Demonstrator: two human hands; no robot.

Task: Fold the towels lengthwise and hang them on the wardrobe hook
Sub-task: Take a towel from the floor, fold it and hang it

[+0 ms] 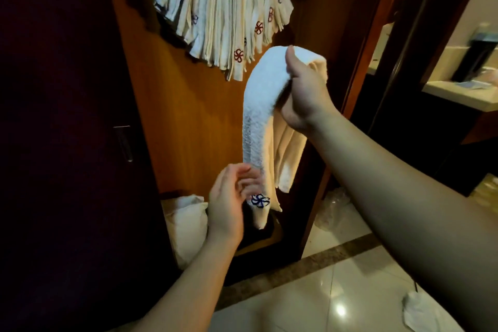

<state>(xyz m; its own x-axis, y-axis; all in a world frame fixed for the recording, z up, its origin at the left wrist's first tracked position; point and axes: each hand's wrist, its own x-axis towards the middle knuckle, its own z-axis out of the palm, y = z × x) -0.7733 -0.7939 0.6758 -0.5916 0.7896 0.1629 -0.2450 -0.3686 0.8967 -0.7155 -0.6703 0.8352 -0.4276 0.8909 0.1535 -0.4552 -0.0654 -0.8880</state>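
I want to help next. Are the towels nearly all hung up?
Many folded cream towels already hang in the wooden wardrobe. The right hand grips a folded white towel with a blue flower mark; the left hand touches its lower end. It is not hung yet.

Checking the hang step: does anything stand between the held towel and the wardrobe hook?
Yes. The right hand holds the folded towel below a thick bundle of hung towels that covers the hook; the hook itself is barely visible.

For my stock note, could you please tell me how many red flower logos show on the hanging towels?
3 plainly on the hanging towels: the lowest logo, a middle logo up-right of it, a top logo near the right edge. Folds may hide more.
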